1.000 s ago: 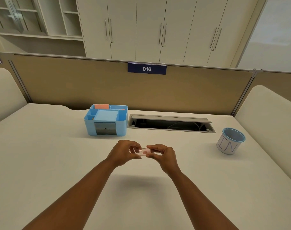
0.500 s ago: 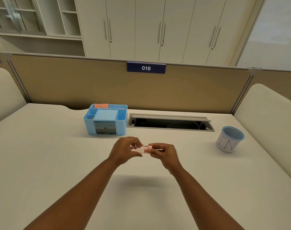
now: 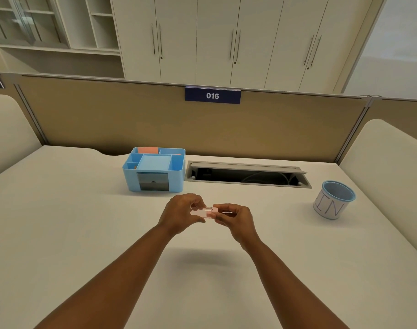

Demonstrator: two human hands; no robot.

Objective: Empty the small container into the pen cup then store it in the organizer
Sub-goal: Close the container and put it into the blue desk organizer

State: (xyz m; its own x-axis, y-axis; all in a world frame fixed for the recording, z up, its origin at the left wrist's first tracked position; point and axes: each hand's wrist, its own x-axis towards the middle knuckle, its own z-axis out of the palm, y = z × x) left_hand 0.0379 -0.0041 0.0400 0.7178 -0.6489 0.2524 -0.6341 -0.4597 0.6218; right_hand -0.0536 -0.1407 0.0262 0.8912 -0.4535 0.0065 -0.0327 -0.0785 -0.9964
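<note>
Small clear container, pinkish inside, sits raised above the middle of the white desk, pinched from both ends. Left hand grips its left end with thumb and fingertips closed on it; right hand holds the right end the same way, fingers curled tight around it. Whether the lid is on or off cannot be told. Behind the hands, near the tan partition, stands the light blue desk organizer with several open compartments, a grey drawer front, and an orange pad at the back. Just to its right lies an open cable tray set into the desk. Well off to the right stands the pen cup, white with a blue rim, upright.
</note>
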